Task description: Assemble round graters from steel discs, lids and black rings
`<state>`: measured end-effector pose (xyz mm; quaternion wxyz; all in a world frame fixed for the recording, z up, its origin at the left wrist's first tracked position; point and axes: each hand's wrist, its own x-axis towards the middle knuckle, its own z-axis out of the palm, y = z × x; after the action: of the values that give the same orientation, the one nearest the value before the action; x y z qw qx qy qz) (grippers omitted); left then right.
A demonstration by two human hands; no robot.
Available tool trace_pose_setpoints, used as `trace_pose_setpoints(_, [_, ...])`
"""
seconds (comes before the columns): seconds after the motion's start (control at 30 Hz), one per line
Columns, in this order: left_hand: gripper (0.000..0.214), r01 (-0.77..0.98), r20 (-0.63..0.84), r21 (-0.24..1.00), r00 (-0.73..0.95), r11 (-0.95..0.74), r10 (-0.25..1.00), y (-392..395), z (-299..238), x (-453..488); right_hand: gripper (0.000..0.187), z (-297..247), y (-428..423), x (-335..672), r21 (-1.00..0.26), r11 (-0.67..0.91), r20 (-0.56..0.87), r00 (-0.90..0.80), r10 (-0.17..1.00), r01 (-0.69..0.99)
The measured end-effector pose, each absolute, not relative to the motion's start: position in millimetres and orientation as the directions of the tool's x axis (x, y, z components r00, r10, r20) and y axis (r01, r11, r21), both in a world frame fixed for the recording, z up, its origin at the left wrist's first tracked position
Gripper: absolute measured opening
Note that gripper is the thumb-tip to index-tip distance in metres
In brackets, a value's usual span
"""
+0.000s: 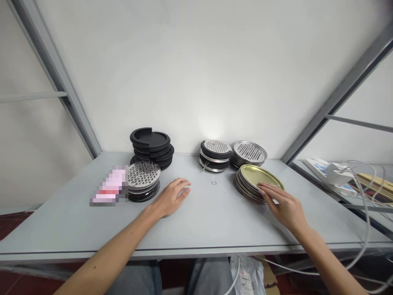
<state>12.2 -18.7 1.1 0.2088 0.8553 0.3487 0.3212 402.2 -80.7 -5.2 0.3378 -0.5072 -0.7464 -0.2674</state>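
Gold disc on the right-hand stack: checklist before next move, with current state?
1. Right hand touching gold disc: ok, fingers rest on its near edge.
2. Disc gripped: not ok, hand open, nothing held.
3. Left hand free: ok, flat on table, holding nothing.
4. Stack under the disc squared up: not ok, edges look staggered.
5. Small ring clear of both hands: ok, lies apart between them.
6. Disc loose from the one below: cannot tell.

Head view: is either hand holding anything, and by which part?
Nothing is held. The left hand lies open on the table; the right hand rests its fingertips on the near rim of the gold lid.
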Motion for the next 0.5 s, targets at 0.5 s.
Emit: trace_pose_setpoints(0.5, [0.033, 0.478, 0.386, 0.562, 0.569, -0.675, 0.726, -20, 3, 13, 0.026, 5, -79, 379, -0.024, 0.353, 0.791, -0.199, 0.579, 0.935])
